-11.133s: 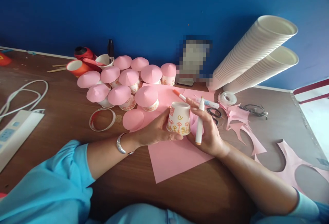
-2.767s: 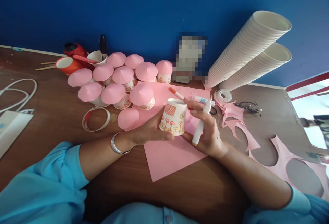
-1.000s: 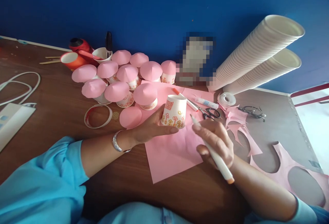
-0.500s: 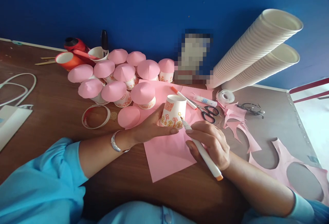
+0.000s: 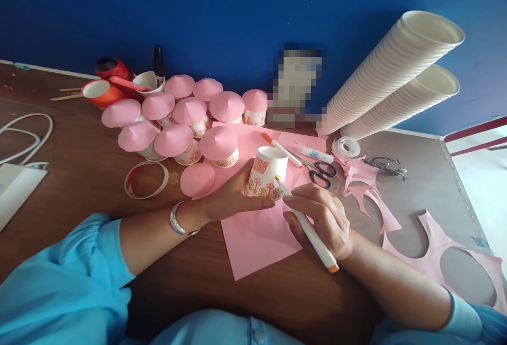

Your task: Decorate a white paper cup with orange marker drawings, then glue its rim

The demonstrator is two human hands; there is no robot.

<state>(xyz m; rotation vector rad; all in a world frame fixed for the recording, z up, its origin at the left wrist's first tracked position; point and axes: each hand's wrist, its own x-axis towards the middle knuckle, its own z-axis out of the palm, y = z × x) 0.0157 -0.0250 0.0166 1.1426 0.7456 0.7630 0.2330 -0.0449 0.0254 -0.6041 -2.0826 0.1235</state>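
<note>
My left hand (image 5: 233, 193) is closed around a white paper cup (image 5: 268, 168) that has red and yellow-brown flowers and a red hatched patch drawn on it. In my right hand (image 5: 322, 218) is a white marker (image 5: 312, 236) with an orange end, its tip against the cup's right side near a small yellow-brown mark. Beneath both hands lies a sheet of pink paper (image 5: 253, 247). Close behind the cup are another marker (image 5: 287, 152) with an orange-red cap and black-handled scissors (image 5: 320, 178).
Several cups with pink cone tops (image 5: 190, 111) stand at the back left, near a tape ring (image 5: 130, 189). Two tall cup stacks (image 5: 388, 70) lean at the back right. A glue stick (image 5: 316, 154), clear tape roll (image 5: 347, 147), glasses (image 5: 384, 165) and pink scraps (image 5: 431, 250) lie rightward.
The marker tip has shifted slightly up and left on the cup, and the small yellow-brown mark there looks more filled in. My left hand still holds the cup in place.
</note>
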